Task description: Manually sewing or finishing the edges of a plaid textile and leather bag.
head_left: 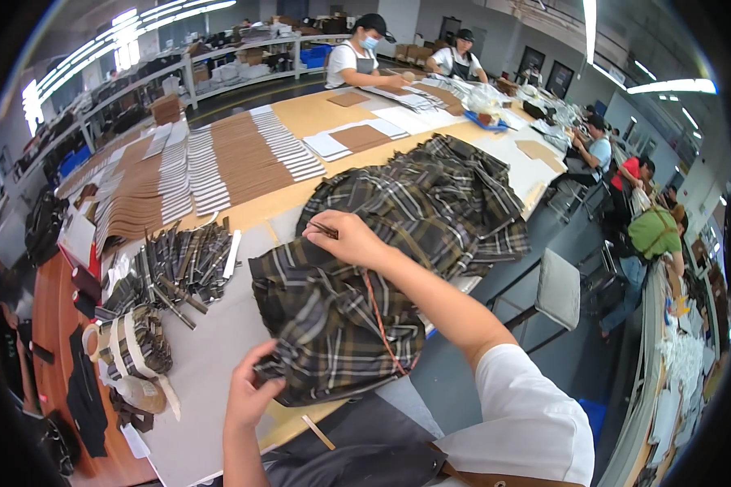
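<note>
Near your edge of the surface, the plaid fabric lies mainly right of your left hand, which pinches its near-left border. Your right hand is over its middle, fingers closed on a slim dark item, kind unclear. Its long axis slants away rightward, the bunched end pointing far from you.

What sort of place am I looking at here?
Probably a clothing or sewing workshop: dark plaid cloth lies bunched on a long table, a pile of plaid strips sits nearby, and other people are at work further along.
</note>
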Motion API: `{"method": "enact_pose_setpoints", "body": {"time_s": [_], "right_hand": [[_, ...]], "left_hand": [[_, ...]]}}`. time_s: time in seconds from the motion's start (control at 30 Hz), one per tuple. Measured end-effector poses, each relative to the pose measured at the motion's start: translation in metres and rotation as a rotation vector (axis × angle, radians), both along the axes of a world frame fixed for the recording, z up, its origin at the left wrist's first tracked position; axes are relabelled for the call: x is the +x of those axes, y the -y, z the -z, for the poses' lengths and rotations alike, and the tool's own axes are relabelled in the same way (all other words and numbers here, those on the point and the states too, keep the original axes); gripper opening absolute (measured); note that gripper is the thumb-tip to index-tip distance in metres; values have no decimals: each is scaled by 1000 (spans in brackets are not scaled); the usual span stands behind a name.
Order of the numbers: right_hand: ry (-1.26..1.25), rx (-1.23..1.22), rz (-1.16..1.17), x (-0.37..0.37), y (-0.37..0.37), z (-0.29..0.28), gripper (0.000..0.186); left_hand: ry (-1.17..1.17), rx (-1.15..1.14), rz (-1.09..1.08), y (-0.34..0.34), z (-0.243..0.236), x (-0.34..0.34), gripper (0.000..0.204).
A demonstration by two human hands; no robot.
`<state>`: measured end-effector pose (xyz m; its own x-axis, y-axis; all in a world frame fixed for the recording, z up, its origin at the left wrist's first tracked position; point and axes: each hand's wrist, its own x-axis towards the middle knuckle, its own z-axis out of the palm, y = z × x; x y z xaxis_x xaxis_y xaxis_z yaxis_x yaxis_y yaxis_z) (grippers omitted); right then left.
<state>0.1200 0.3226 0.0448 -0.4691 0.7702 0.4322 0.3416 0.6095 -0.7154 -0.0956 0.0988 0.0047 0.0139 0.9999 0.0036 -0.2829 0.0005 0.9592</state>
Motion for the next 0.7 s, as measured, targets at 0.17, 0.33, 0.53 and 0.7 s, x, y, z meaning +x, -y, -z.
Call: {"method": "enact_pose_setpoints", "body": {"time_s": [0.17, 0.33, 0.53, 0.7], "right_hand": [[506, 130, -632, -52, -3, -13, 47], [884, 165, -804, -76, -4, 29, 69], [830, 317, -680, -101, -16, 53, 50], [656, 388, -185, -56, -22, 7, 21]], "left_hand": [[-380, 242, 284, 1, -5, -2, 50], [-385, 315, 256, -4, -1, -2, 51], [-324, 266, 169, 25, 8, -18, 55], [-314, 157, -13, 56, -4, -14, 58]]}}
